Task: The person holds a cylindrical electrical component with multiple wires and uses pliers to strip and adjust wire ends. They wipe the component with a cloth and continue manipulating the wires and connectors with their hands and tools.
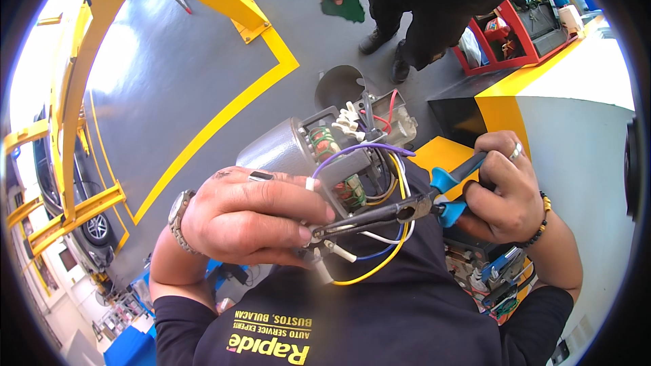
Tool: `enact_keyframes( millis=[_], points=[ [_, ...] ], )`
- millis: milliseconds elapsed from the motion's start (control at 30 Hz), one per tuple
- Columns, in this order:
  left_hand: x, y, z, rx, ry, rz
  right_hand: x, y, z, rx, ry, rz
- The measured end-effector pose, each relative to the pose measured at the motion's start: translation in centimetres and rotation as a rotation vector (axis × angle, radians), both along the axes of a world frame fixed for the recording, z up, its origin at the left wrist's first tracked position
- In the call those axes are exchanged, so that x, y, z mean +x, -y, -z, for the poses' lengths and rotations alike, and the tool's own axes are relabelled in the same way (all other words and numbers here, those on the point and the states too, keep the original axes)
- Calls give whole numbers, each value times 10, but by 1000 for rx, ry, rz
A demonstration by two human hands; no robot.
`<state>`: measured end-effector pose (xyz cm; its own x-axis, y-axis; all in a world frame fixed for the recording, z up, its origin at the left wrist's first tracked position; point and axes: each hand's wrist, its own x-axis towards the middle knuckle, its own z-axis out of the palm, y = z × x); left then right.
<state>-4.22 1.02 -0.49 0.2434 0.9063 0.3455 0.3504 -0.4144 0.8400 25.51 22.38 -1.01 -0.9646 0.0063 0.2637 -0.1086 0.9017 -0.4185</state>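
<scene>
In front of me is an opened electric motor point(274, 146) with a grey metal housing, its copper windings point(351, 191) and loose wiring showing. My left hand point(254, 217) is closed at its near side, pinching wires with white end sleeves; the exact grip is partly hidden by the fingers. My right hand point(505, 193) is wrapped round the blue handles of long-nose pliers point(407, 213). The jaws point left and reach my left fingertips. A purple wire point(359, 148) arches over the windings, and a yellow wire point(380, 268) loops below the pliers. White terminal blocks point(347, 120) sit on the motor's far side.
Another person point(407, 0) stands ahead, holding a green cloth point(344, 1). Far right are a red tool tray point(502, 41) and a yellow-edged bench point(505, 118). A yellow lift frame point(74, 95) rises at left. Tools and wires point(498, 285) lie below my right arm.
</scene>
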Motion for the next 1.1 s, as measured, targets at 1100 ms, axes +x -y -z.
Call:
enact_keyframes(
  millis=[1100],
  points=[
    [57,16,-41,-239,-423,-675,-23,-9,35,80,-103,23]
  ],
)
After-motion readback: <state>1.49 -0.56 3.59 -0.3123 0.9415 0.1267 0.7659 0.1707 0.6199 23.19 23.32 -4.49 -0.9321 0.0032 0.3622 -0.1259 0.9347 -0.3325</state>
